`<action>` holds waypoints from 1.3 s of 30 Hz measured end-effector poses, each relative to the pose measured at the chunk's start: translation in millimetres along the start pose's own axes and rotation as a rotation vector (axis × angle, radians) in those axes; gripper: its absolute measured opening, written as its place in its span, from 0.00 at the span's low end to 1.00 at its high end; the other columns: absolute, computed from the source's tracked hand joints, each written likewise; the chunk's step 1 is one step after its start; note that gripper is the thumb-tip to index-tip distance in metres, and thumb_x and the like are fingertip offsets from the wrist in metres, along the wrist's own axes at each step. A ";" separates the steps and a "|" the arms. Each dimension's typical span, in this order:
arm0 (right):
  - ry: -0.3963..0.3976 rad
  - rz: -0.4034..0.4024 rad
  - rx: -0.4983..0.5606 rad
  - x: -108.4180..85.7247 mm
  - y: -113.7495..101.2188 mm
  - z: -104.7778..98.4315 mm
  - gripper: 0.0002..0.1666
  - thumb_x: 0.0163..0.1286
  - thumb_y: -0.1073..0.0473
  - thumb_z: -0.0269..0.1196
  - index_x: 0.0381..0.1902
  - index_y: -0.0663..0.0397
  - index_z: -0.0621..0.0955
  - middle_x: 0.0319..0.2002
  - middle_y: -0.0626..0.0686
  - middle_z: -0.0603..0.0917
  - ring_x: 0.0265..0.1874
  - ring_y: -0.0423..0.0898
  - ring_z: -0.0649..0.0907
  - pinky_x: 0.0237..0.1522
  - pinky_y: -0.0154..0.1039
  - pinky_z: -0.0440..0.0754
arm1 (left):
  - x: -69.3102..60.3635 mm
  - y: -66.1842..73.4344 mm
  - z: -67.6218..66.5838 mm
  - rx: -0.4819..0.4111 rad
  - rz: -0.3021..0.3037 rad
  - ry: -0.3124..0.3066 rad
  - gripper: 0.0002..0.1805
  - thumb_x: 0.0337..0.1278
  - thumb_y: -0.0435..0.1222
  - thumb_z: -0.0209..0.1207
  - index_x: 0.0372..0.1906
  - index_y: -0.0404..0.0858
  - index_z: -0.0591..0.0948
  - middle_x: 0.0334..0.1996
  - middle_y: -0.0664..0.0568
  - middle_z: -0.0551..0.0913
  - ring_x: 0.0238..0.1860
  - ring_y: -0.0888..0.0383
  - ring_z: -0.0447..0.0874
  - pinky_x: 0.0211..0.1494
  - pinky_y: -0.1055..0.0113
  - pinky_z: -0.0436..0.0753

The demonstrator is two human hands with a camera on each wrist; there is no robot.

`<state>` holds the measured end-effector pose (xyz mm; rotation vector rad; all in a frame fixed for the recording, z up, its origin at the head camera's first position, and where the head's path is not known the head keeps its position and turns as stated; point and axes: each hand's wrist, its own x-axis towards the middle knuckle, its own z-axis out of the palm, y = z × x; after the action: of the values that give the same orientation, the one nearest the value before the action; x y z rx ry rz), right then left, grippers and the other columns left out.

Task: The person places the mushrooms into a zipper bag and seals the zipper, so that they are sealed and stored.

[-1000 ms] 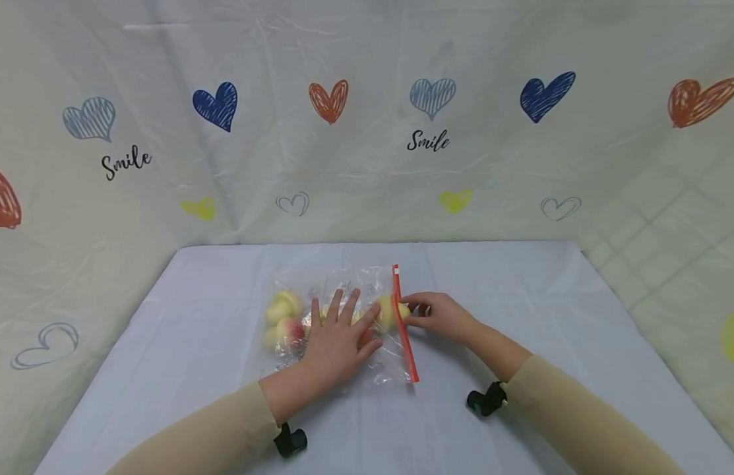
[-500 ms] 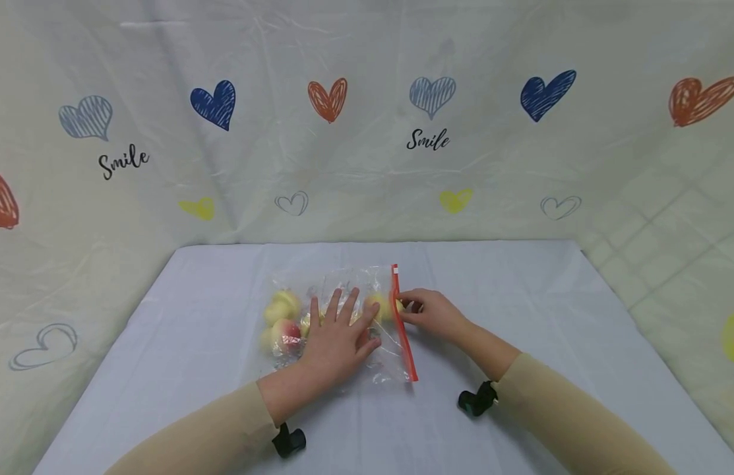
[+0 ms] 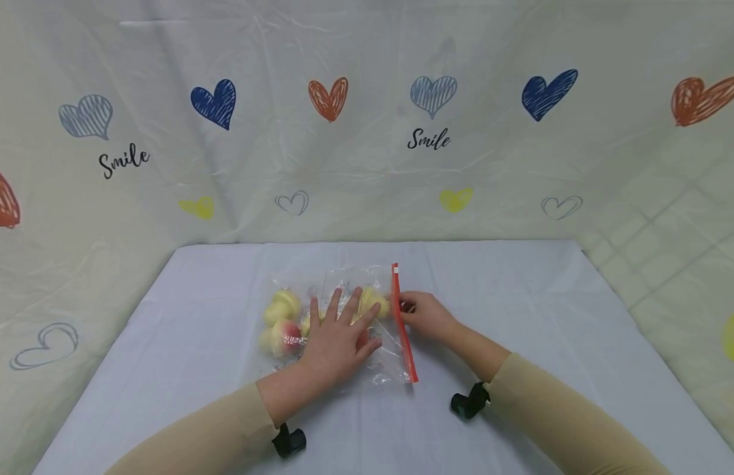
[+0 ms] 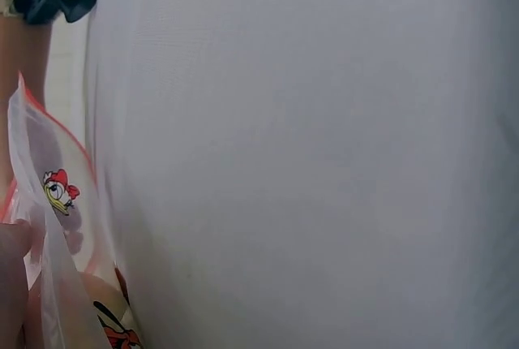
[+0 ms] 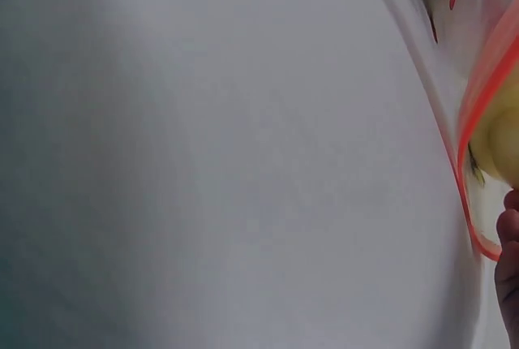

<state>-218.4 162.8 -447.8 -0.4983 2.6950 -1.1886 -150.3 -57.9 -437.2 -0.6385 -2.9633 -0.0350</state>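
A clear zip bag (image 3: 396, 359) with a red strip along its mouth lies on the table, the mouth facing right. Inside are several pale yellow peaches, one with a pink-red blush (image 3: 286, 335). My left hand (image 3: 337, 343) rests on the bag with its fingers spread, covering its middle. At the mouth, my right hand (image 3: 426, 315) has its bent fingertips against a yellow peach (image 3: 375, 302) just inside the red strip. In the right wrist view, fingertips (image 5: 509, 223) touch this peach's lower side; most of that hand is out of frame. The left wrist view shows printed cartoon faces (image 4: 61, 191) on the bag.
The bag lies on a white-covered table (image 3: 188, 343), which ends at a cloth backdrop (image 3: 367, 165) printed with hearts and "Smile". Small black wrist cameras sit at the left (image 3: 289, 441) and right (image 3: 470, 401) cuffs.
My right hand has moved left, and the yellow peach has slid with it past the red strip into the bag. The left hand has stayed in place on the bag.
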 end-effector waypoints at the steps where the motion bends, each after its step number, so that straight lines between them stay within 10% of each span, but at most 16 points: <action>1: 0.001 0.010 0.015 -0.2 -0.8 1.1 0.19 0.66 0.60 0.68 0.55 0.53 0.84 0.39 0.48 0.85 0.37 0.45 0.80 0.37 0.37 0.81 | 0.1 0.0 0.1 -0.002 0.002 0.000 0.38 0.64 0.68 0.44 0.77 0.67 0.53 0.80 0.53 0.48 0.78 0.42 0.40 0.71 0.30 0.38; 30: -0.018 0.108 -0.015 -8.7 1.4 -28.9 0.23 0.70 0.50 0.64 0.60 0.50 0.81 0.48 0.49 0.84 0.39 0.45 0.81 0.35 0.38 0.80 | -1.9 1.0 -0.4 -0.015 0.002 -0.004 0.42 0.63 0.69 0.45 0.79 0.63 0.52 0.79 0.52 0.50 0.79 0.42 0.40 0.72 0.31 0.38; 39: -0.093 0.195 0.019 -5.6 -2.4 -23.5 0.42 0.67 0.37 0.62 0.70 0.56 0.69 0.60 0.57 0.78 0.45 0.48 0.83 0.44 0.43 0.83 | -3.1 2.1 -1.7 -0.008 0.005 -0.010 0.46 0.61 0.70 0.46 0.80 0.58 0.51 0.79 0.54 0.50 0.78 0.42 0.41 0.72 0.31 0.38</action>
<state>-218.9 179.4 -430.2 -0.2722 2.5824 -1.1083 -146.5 -57.3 -435.9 -0.6494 -2.9721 -0.0439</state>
